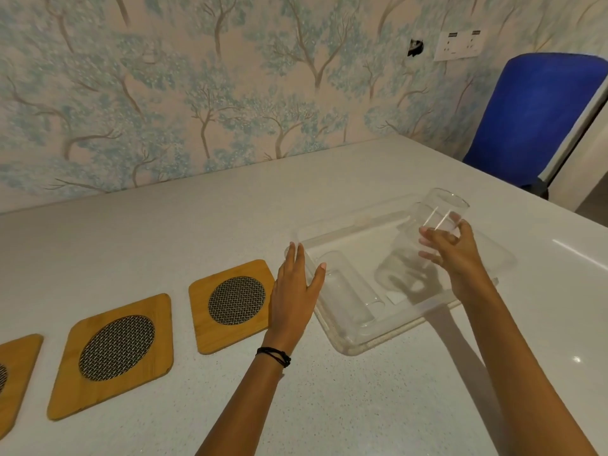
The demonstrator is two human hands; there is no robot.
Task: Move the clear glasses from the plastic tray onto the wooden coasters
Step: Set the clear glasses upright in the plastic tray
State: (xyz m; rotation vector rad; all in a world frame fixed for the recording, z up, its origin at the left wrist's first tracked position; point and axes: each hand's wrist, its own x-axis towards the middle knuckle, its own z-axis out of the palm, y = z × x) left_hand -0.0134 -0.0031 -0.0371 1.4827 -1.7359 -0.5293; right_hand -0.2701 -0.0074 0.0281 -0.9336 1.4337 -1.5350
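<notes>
Head view, items recorded from left to right. Three wooden coasters lie in a row on the pale worktop (230, 406), all unoccupied: the left coaster (13, 376) is cut by the frame edge, the middle coaster (113, 355) and the right coaster (230, 306) each show a round metal mesh centre. Left hand (294, 291) rests flat and released, fingers extended, against the left rim of the plastic tray (378, 340), just beside the right coaster; a black band (274, 354) circles its wrist. The tray is clear, rectangular, and set at an angle to the worktop edge. Inside it, at the left end, a lying glass (345, 291) rests on its side, long axis running roughly from the far rim towards the near rim; which end is the mouth cannot be told. Right hand (450, 248) is closed around a held glass (437, 218) above the right part of the tray, tilted, its open mouth pointing up and away to the right. A further clear form below that hand is too blurred to identify. Beyond the worktop's right corner stands a blue chair (533, 116) against a wall papered with trees, with a white socket plate (460, 44) on it
</notes>
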